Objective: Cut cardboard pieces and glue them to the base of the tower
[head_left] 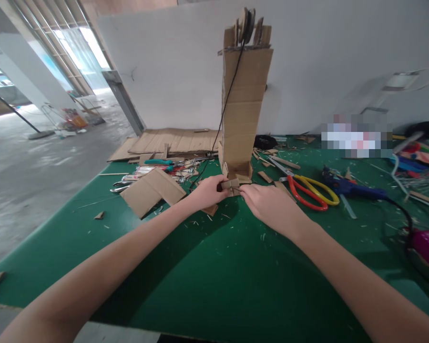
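A tall cardboard tower [243, 105] stands upright on the green table, with cardboard discs [248, 26] at its top. From them a black cord [229, 88] runs down along the tower's left side. Low in front of the tower's base, my left hand [211, 191] is closed on a small cardboard piece [231, 185]. My right hand [262, 202] pinches at the right side of that same piece, near a thin dark strand or stick. What exactly lies between the right fingertips is too small to make out.
Red-and-yellow-handled scissors [309, 190] and a blue glue gun [357, 189] lie to the right. Cut cardboard [152, 190] and a pile of tools [160, 167] lie left. Cardboard sheets [178, 142] rest along the wall. Scraps are scattered over the green table [214, 286].
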`<state>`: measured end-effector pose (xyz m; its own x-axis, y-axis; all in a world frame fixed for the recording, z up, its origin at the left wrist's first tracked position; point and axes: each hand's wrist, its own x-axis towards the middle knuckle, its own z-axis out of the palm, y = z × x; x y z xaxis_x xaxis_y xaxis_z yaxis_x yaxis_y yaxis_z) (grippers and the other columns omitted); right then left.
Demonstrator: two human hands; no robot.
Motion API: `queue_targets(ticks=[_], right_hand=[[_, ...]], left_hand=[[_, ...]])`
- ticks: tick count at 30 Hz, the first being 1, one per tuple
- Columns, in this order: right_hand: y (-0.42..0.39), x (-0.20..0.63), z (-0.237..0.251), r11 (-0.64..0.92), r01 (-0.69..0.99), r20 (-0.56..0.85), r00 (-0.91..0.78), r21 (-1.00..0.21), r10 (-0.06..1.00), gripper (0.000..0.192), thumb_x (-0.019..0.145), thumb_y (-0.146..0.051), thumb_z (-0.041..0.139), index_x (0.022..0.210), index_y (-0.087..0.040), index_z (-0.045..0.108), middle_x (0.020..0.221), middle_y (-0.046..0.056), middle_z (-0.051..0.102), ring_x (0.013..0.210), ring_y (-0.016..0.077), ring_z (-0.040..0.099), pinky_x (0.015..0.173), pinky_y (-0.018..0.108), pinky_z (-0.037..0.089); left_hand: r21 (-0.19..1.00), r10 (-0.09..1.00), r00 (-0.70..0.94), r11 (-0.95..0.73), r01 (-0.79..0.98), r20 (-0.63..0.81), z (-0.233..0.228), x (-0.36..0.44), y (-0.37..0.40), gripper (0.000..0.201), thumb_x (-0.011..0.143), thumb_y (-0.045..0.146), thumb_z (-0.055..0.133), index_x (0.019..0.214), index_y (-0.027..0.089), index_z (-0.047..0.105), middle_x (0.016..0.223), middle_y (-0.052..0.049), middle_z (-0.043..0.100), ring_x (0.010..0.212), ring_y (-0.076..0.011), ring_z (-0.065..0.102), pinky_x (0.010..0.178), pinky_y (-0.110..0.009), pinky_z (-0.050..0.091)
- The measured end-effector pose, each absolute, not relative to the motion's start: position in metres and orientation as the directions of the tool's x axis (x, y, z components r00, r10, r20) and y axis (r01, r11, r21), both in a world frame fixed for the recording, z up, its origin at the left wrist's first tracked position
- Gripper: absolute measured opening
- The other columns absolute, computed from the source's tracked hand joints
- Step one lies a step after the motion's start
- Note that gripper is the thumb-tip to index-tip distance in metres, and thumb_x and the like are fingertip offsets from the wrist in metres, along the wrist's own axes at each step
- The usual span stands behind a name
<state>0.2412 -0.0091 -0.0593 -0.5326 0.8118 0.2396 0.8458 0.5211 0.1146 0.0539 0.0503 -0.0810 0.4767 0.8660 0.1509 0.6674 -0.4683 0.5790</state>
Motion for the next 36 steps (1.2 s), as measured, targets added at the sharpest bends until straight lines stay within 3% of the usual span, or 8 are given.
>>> queue_targets(ticks=[12, 23, 26, 32, 34, 36], right_hand=[[-0.009, 0.236, -0.063, 0.464, 0.877, 0.227, -0.48, 0.122, 0.847, 0.025, 0.093, -0.02, 0.035, 0.095, -0.015, 0.06, 0.072, 0.005, 0.067, 0.054, 0.0169, 0.058, 0.047, 0.028, 0.017], [-0.009, 0.236, -0.064, 0.474, 0.876, 0.239, -0.48, 0.086, 0.844, 0.027, 0.091, -0.016, 0.033, 0.091, -0.013, 0.06, 0.069, 0.008, 0.066, 0.053, 0.0157, 0.056, 0.048, 0.029, 0.018], [-0.009, 0.234, -0.066, 0.447, 0.894, 0.252, -0.424, -0.04, 0.87, 0.027, 0.091, -0.018, 0.035, 0.092, -0.013, 0.061, 0.069, 0.009, 0.067, 0.056, 0.0167, 0.058, 0.049, 0.028, 0.023], [0.0, 0.233, -0.07, 0.33, 0.785, 0.283, -0.205, -0.524, 0.937, 0.023, 0.087, -0.021, 0.044, 0.087, -0.015, 0.066, 0.08, 0.008, 0.071, 0.068, 0.0168, 0.063, 0.059, 0.026, 0.04], [0.001, 0.232, -0.072, 0.3, 0.759, 0.27, -0.169, -0.578, 0.948, 0.022, 0.086, -0.02, 0.045, 0.083, -0.015, 0.066, 0.082, 0.008, 0.071, 0.07, 0.0168, 0.063, 0.061, 0.026, 0.041], [0.0, 0.23, -0.073, 0.287, 0.783, 0.27, -0.158, -0.552, 0.95, 0.022, 0.087, -0.02, 0.045, 0.083, -0.015, 0.066, 0.078, 0.007, 0.071, 0.067, 0.0169, 0.062, 0.058, 0.026, 0.04]], left_hand=[[0.562, 0.833, 0.53, -0.519, 0.644, 0.161, -0.082, 0.052, 0.052, 0.008, 0.076, 0.02, 0.051, 0.081, 0.018, 0.056, 0.072, 0.0, 0.056, 0.066, -0.014, 0.048, 0.06, -0.025, 0.035], [0.508, 0.851, 0.494, -0.509, 0.695, 0.177, -0.078, 0.054, 0.043, 0.017, 0.08, 0.019, 0.046, 0.091, 0.02, 0.059, 0.087, -0.004, 0.066, 0.074, -0.0182, 0.057, 0.064, -0.029, 0.041], [0.506, 0.846, 0.498, -0.52, 0.688, 0.192, -0.078, 0.055, 0.04, 0.017, 0.08, 0.018, 0.046, 0.091, 0.02, 0.059, 0.086, -0.004, 0.066, 0.074, -0.0187, 0.058, 0.063, -0.029, 0.04], [0.497, 0.841, 0.495, -0.532, 0.685, 0.219, -0.076, 0.058, 0.035, 0.021, 0.08, 0.016, 0.045, 0.093, 0.019, 0.061, 0.085, -0.005, 0.067, 0.072, -0.018, 0.059, 0.062, -0.028, 0.04], [0.485, 0.841, 0.493, -0.535, 0.692, 0.224, -0.074, 0.06, 0.033, 0.022, 0.08, 0.015, 0.044, 0.093, 0.019, 0.061, 0.085, -0.005, 0.068, 0.072, -0.0179, 0.06, 0.062, -0.028, 0.04], [0.478, 0.845, 0.488, -0.529, 0.702, 0.219, -0.073, 0.061, 0.032, 0.02, 0.08, 0.015, 0.044, 0.092, 0.018, 0.061, 0.083, -0.005, 0.067, 0.07, -0.0175, 0.059, 0.061, -0.027, 0.04]])
